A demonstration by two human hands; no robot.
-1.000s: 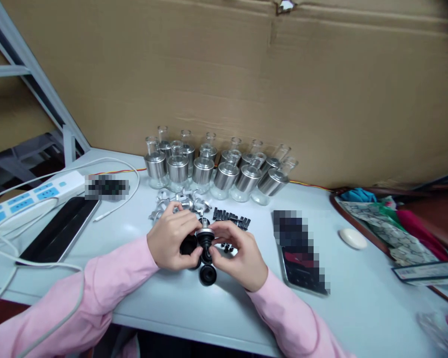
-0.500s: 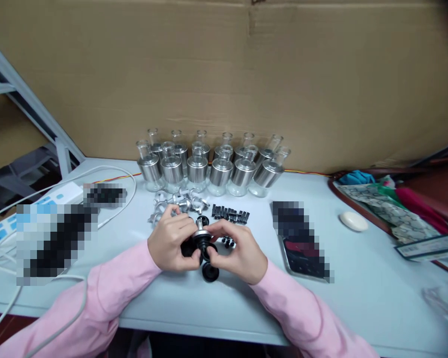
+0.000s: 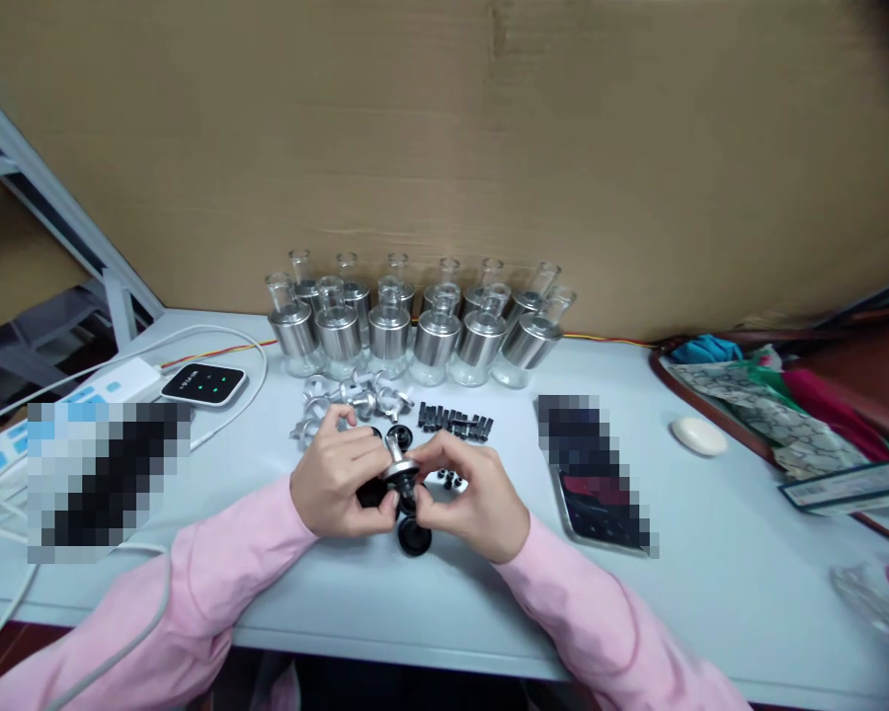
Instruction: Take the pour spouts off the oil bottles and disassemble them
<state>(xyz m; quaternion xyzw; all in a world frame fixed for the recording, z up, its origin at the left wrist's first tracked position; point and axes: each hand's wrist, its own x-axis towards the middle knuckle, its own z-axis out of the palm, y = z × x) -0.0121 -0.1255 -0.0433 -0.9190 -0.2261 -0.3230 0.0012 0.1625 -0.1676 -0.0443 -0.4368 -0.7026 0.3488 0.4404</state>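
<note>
Between both hands is a pourer stopper (image 3: pixel 401 470) with a silver metal top and a black ribbed lower end. My left hand (image 3: pixel 341 476) grips it from the left with closed fingers. From the right, the thumb and fingers of my right hand (image 3: pixel 478 499) pinch its lower part. The stopper is tilted, its metal tip leaning left. Just below the hands lies a round black cap (image 3: pixel 414 537); more black round parts sit behind and under the fingers, partly hidden. Beyond the left hand is a pile of silver metal pourer parts (image 3: pixel 366 398).
Two rows of glass bottles with metal sleeves (image 3: pixel 437 346) stand at the back by the cardboard (image 3: pixel 444 128). Short black tubes (image 3: pixel 455 423) and small black pieces (image 3: pixel 449 479) lie nearby. A phone (image 3: pixel 600 504) and white oval object (image 3: pixel 699 435) are right; a power strip (image 3: pixel 129 380) and cables left.
The stopper has tipped a little, its metal top now leaning further left. Both hands keep their hold in nearly the same place. The whole view has shifted slightly.
</note>
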